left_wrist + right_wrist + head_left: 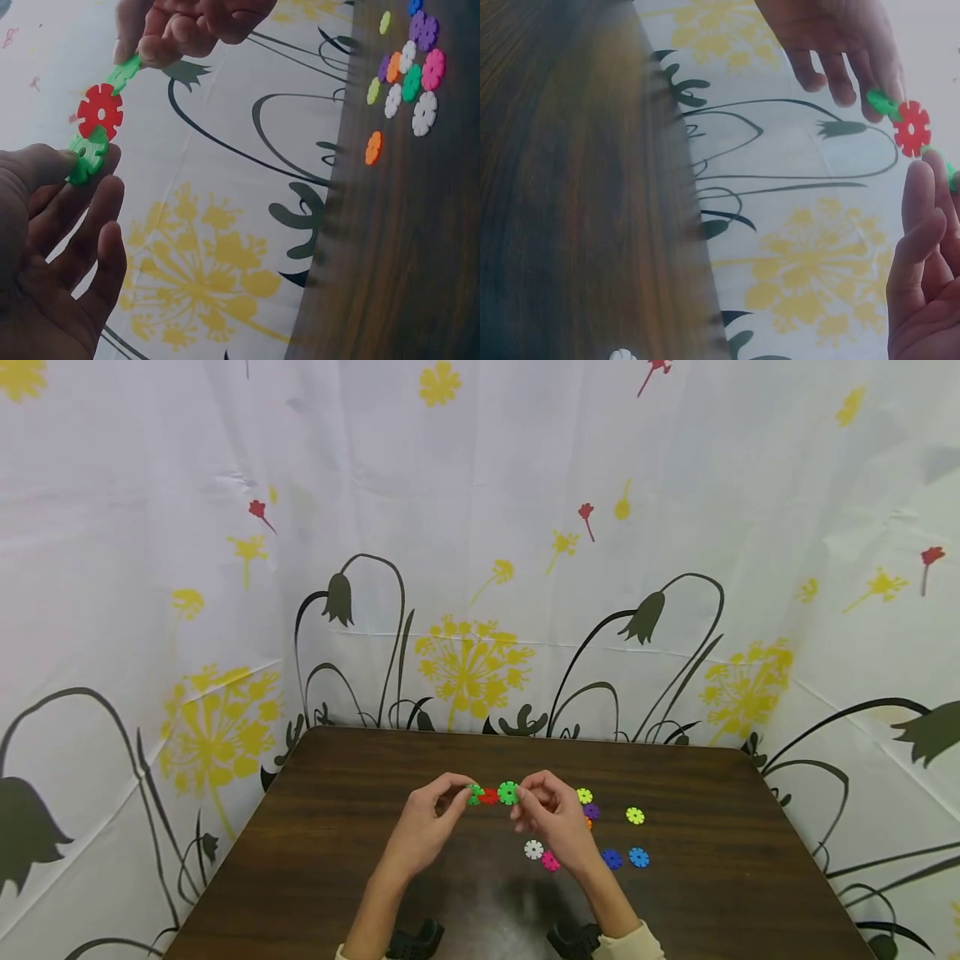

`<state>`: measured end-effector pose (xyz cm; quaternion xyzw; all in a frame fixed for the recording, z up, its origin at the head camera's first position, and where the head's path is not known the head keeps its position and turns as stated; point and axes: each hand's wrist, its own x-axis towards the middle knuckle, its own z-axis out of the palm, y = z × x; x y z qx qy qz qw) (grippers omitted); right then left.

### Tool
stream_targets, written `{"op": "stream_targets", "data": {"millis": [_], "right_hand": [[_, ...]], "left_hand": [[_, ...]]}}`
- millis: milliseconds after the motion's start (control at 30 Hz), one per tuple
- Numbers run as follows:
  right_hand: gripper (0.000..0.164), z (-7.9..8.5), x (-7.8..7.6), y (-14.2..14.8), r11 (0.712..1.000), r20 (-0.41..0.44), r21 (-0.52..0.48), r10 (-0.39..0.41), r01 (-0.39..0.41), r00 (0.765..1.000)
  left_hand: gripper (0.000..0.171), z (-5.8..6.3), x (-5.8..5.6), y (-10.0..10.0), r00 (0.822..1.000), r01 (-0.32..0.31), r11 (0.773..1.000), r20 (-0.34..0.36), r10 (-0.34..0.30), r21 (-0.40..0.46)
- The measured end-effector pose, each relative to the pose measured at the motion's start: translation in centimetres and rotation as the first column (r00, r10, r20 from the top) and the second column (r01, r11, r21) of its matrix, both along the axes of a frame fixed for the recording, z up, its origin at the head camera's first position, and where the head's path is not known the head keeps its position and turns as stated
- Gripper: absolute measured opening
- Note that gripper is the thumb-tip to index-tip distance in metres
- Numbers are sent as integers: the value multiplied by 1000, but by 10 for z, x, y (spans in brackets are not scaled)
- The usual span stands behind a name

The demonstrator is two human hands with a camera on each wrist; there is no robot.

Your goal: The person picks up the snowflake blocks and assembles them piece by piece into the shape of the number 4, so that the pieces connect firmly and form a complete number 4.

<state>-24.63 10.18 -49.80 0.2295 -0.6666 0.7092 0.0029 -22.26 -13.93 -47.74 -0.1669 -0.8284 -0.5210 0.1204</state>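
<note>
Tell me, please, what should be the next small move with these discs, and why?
Probably the right grip should press its green disc gently toward the red disc: the left grip pinches the other green disc at the opposite end, and how firmly the three are joined cannot be told.

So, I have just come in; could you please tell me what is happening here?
A person holds a short chain of three notched discs above the dark table. The left grip pinches one green disc, the right grip the other green disc, and the red disc sits joined between them. More coloured discs lie on the table, mostly towards the right side.
</note>
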Motion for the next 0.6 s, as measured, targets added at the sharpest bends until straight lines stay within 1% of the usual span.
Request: {"op": "stream_targets", "data": {"millis": [100,167,267,333,500,600], "right_hand": [[18,-1,2,-1,1000,-9,20,-13,13,1000],[17,-1,5,-1,999,-22,39,-28,29,999],[15,0,8,-1,995,-56,80,-60,64,997],[15,1,9,-1,991,-72,101,-83,90,994],[14,2,10,0,981,-67,136,-128,136,990],[13,1,8,0,981,-56,136,-134,140,989]], "left_hand": [[12,-1,0,4,1000,-8,999,13,7,42],[13,-2,0,7,999,-6,995,34,2,101],[14,-2,0,13,998,3,981,55,-14,196],[16,-2,0,17,998,12,972,53,-25,234],[16,-6,1,24,999,12,966,42,-24,260],[14,-8,-1,28,997,13,962,69,-33,271]]}}
